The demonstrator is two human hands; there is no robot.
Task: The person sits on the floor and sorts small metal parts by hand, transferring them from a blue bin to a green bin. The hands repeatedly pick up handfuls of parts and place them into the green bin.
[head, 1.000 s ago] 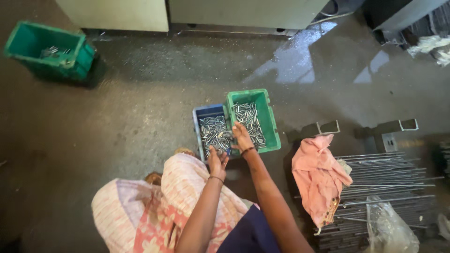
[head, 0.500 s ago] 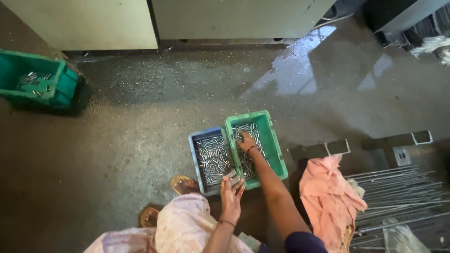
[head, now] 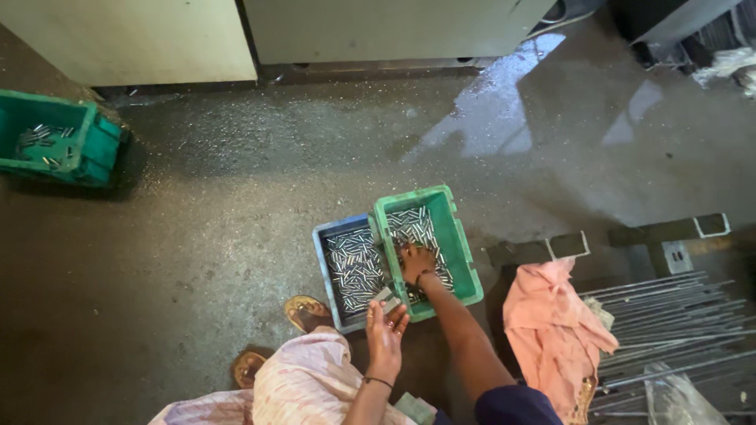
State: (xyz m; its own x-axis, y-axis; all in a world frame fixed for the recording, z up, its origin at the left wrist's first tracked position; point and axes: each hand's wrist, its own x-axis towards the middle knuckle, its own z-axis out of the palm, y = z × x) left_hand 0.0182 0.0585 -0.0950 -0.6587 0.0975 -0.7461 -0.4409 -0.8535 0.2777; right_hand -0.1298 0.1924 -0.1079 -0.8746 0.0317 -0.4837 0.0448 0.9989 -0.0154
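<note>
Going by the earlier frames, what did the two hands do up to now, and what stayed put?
The right hand moved deeper into the green bin, onto the small metal pins. The left hand drew back from the blue bin and now shows a small grey piece at its fingertips. Bins and pink cloth stayed put.

No labels, signs or screens show anywhere here. The only package-like thing is a clear plastic bag [head: 676, 397] lying at the bottom right, on the bundle of long metal rods [head: 669, 315], just past the pink cloth [head: 551, 330]. It is crumpled, see-through with a whitish sheen, and partly cut off by the picture's edge; what it holds cannot be made out.
</note>
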